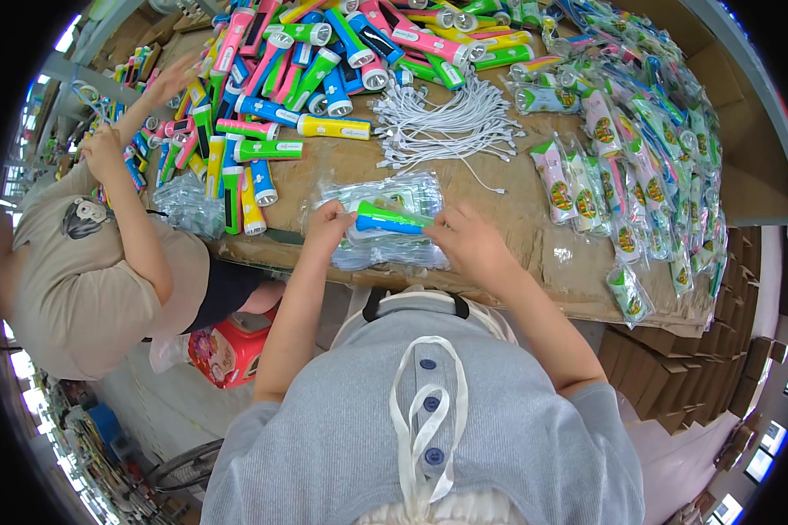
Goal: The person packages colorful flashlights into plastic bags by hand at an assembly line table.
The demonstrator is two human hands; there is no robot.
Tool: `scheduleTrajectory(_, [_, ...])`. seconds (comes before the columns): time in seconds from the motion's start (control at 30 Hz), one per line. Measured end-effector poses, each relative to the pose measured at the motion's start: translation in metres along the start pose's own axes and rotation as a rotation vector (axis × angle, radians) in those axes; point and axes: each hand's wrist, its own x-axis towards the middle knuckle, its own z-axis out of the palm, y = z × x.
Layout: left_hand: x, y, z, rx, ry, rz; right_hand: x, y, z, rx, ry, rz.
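Note:
A green-and-blue flashlight (390, 220) lies level between my two hands, low over a stack of clear plastic bags (381, 186). My left hand (328, 229) is closed at its wider left end. My right hand (468, 241) pinches near its narrow right end. Clear film shows about the flashlight, but I cannot tell how far it reaches around it. Just beyond the bags sits a bundle of white charging cables (446, 118). A heap of loose flashlights (334, 128) in pink, green, blue and yellow covers the table's far left.
Bagged flashlights (622, 188) are piled along the table's right side. A co-worker in a beige shirt (96, 271) sits at the left, arms over the heap, beside more clear bags (188, 206). A red stool (232, 350) stands below, and cardboard boxes (657, 376) are at the lower right.

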Motion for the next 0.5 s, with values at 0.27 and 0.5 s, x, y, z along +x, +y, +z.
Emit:
scheduleTrajectory(0.27, [-0.011, 0.019, 0.023, 0.928, 0.332, 0.280, -0.016, 0.011, 0.039, 0.150, 0.217, 0.196])
scheduleTrajectory(0.5, [-0.033, 0.060, 0.055, 0.981, 0.257, 0.913, -0.011, 0.022, 0.063, 0.330, 0.259, 0.233])
